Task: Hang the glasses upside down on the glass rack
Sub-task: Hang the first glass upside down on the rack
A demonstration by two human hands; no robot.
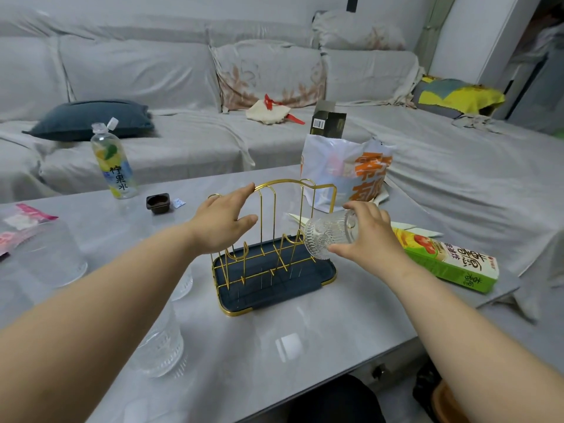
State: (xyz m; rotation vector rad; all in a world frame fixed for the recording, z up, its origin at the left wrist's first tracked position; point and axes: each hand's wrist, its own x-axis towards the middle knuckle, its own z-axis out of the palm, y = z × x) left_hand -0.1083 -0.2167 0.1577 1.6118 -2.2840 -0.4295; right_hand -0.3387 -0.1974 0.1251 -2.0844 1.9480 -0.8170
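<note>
A gold wire glass rack (pixel 268 227) with a dark blue drip tray (pixel 308 277) stands in the middle of the grey table. My left hand (pixel 222 224) rests against the rack's top bar at its left end, fingers spread, not wrapped round it. My right hand (pixel 370 233) grips a clear patterned glass (pixel 328 236), tipped on its side with the mouth facing left toward the rack's right prongs. Two more clear glasses stand upside down on the table under my left forearm, one near (pixel 158 343) and one farther (pixel 184 282).
A lemon water bottle (pixel 112 160) and a small brown cup (pixel 158 203) stand at the back left. A white plastic bag (pixel 345 175) sits behind the rack, a green carton (pixel 448 257) lies at the right. A clear container (pixel 52 254) is at the left. A sofa lies beyond.
</note>
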